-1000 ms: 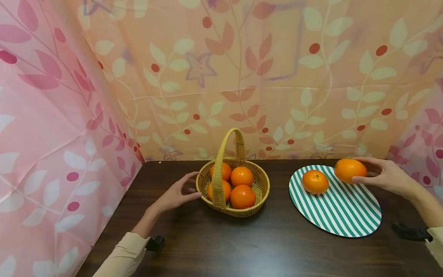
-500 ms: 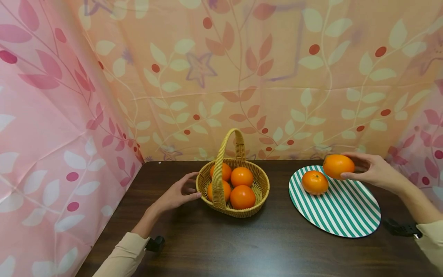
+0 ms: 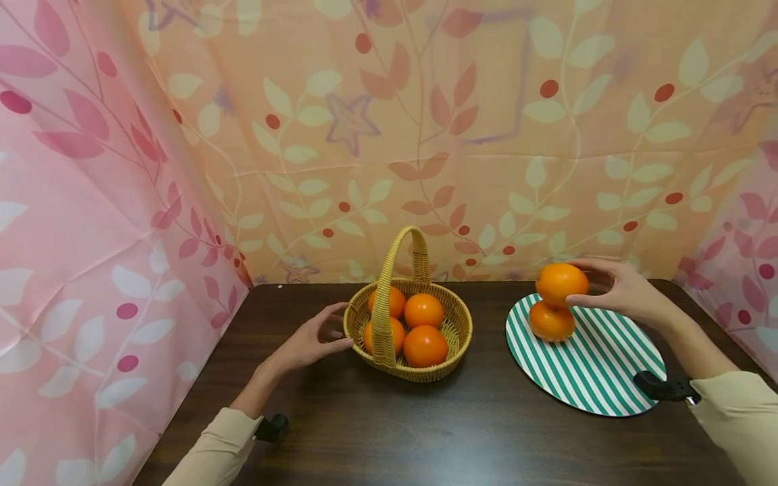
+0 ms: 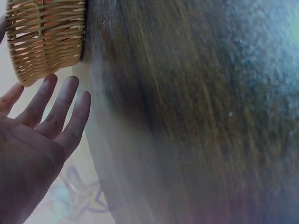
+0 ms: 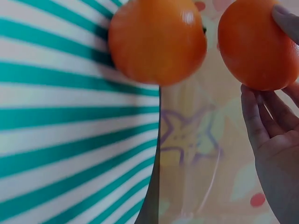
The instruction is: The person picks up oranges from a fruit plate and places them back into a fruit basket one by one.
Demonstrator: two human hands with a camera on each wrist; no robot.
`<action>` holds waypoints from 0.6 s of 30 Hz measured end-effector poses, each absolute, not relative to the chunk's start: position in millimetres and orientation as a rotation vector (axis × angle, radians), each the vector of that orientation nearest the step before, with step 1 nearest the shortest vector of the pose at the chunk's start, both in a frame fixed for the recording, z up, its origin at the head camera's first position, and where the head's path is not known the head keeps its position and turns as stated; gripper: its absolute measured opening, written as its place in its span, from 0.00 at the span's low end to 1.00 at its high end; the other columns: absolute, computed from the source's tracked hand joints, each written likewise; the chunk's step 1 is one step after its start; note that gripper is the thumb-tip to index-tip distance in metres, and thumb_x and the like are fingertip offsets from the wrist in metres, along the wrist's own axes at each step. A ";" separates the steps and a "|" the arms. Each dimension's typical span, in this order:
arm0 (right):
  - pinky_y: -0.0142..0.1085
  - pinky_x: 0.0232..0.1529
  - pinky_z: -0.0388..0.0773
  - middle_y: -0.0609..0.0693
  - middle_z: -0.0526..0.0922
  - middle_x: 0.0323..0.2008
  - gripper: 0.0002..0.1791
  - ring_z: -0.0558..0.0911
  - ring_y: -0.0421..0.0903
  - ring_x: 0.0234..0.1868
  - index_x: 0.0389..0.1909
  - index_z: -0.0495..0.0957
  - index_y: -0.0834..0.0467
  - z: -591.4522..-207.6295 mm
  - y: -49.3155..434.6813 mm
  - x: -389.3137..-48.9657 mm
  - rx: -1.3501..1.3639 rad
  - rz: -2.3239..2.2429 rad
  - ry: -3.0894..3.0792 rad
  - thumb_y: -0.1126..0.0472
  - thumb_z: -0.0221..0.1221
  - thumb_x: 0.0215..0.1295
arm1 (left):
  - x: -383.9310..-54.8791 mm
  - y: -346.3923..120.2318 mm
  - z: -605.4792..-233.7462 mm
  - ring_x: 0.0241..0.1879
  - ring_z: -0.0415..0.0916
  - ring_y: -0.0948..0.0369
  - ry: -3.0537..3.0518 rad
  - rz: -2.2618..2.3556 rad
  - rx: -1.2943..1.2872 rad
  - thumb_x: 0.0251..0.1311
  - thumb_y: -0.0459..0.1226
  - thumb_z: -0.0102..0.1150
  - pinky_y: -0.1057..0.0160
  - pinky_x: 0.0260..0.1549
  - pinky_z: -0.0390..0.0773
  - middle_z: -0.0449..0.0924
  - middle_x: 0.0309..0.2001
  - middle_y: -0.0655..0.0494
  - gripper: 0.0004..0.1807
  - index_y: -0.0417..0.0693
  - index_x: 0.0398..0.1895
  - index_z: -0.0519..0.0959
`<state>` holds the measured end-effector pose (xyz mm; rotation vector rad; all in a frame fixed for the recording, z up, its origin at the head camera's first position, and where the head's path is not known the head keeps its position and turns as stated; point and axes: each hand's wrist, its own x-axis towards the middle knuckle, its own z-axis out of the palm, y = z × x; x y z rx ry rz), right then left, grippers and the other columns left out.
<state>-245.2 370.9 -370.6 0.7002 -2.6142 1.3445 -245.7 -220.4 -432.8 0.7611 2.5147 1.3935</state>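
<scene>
In the head view, my right hand (image 3: pixel 629 295) pinches an orange (image 3: pixel 562 284) between thumb and fingers. That fruit is up in the air, just over a second orange (image 3: pixel 551 322) lying on an oval green-and-white striped mat (image 3: pixel 608 368). A gap separates the held orange (image 5: pixel 258 44) from the resting orange (image 5: pixel 156 42) in the right wrist view. My left hand (image 3: pixel 313 337) has its fingers extended at the left side of a yellow wicker basket (image 3: pixel 460 345), fingertips at its wall. Several oranges (image 3: pixel 425 346) lie inside, partly hidden by the handle (image 3: pixel 389 277).
Basket and mat stand apart on a dark wooden table (image 3: pixel 413 439), the mat at the right. Patterned cloth (image 3: pixel 389 135) hangs close behind the table, and pink cloth (image 3: pixel 91 304) at the left. The basket's tall handle arches above the fruit.
My right hand has carried its orange leftward and slightly up, from the mat's right part to over the resting orange. The left hand and basket stay put.
</scene>
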 end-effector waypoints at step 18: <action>0.29 0.51 0.78 0.57 0.81 0.57 0.34 0.82 0.44 0.53 0.67 0.73 0.63 -367.2 322.9 -261.6 0.826 1.349 -2.620 0.67 0.73 0.60 | -244.1 -220.3 -432.1 0.56 0.78 0.42 2.524 1.390 0.766 0.67 0.40 0.68 0.41 0.53 0.77 0.71 0.63 0.35 0.41 0.46 0.78 0.57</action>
